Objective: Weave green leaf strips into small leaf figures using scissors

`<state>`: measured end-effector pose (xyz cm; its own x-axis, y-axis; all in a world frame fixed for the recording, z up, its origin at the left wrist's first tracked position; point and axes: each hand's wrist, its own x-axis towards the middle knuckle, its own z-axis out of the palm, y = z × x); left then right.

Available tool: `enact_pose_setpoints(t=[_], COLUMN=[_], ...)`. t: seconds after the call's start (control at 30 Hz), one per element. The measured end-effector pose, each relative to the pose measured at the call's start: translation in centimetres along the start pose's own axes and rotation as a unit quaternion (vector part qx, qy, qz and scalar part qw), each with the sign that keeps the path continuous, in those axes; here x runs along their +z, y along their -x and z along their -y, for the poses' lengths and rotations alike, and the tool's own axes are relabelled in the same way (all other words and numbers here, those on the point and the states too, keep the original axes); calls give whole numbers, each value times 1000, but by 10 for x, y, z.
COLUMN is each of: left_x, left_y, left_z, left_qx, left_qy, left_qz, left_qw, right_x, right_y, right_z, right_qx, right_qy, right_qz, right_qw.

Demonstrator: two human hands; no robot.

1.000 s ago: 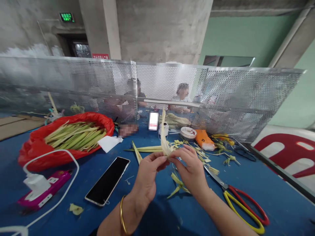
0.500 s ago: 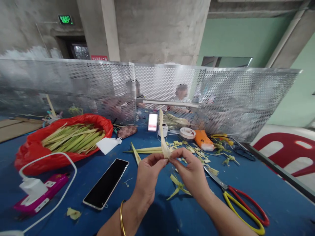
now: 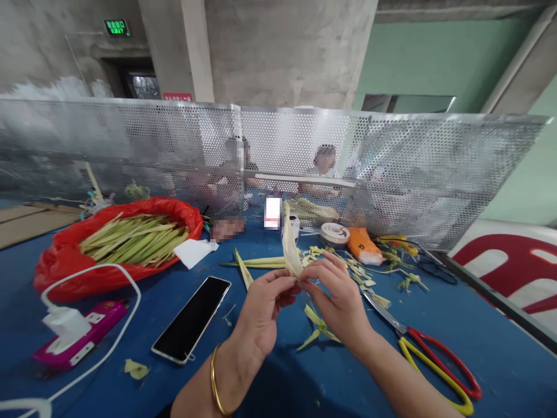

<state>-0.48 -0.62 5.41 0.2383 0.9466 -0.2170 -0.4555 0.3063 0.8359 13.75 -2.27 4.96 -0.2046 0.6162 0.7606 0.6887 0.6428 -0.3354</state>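
A pale, dry husk leaf stands upright between my two hands, its pointed tip up. My left hand pinches its lower end between thumb and fingers. From the other side my right hand grips the same base, thumb and forefinger closed on it and the other fingers loosely curled. The very bottom of the leaf is hidden by my fingertips. Below my right hand lies a small green star-shaped leaf piece. Behind my hands, long green leaf strips rest on the blue table.
Left stand a red bag of green leaves, a purple power strip with white cable and a black phone. Right are scissors, leaf scraps, a tape roll and an orange packet. A perforated metal screen closes the back; people sit behind it.
Both hands keep hold of the leaf at its base. The leaf's tip sits slightly lower, and my right hand's fingers have shifted and spread a little. The view has turned slightly.
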Motion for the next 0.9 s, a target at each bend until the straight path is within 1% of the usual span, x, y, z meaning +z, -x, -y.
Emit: enact_pose_setpoints(t=[0.1, 0.2, 0.27, 0.37, 0.47, 0.67, 0.8, 0.9], left_x=[1, 2, 2, 2, 3, 6, 6, 6], left_y=[1, 3, 3, 3, 3, 3, 2, 1], left_z=[0, 1, 2, 4, 4, 4, 6, 8], left_qx=[8, 23, 40, 81, 111, 136, 130, 129], left_qy=[0, 12, 5, -27, -51, -59, -55, -58], left_qz=[8, -6, -8, -1, 0, 1, 1, 6], left_qw=[1000, 1000, 999, 996, 993, 989, 990, 990], right_x=[0, 1, 0, 0, 1, 3, 6, 9], right_y=[0, -1, -1, 0, 2, 1, 0, 0], right_z=[-1, -1, 0, 1, 2, 7, 6, 2], right_qx=[2, 21, 44, 98, 153, 249, 278, 290], right_qy=[4, -8, -31, -76, -113, -189, -229, -250], right_qz=[-9, -26, -31, -25, -21, -34, -72, -81], right_qw=[1000, 999, 998, 992, 981, 949, 930, 920])
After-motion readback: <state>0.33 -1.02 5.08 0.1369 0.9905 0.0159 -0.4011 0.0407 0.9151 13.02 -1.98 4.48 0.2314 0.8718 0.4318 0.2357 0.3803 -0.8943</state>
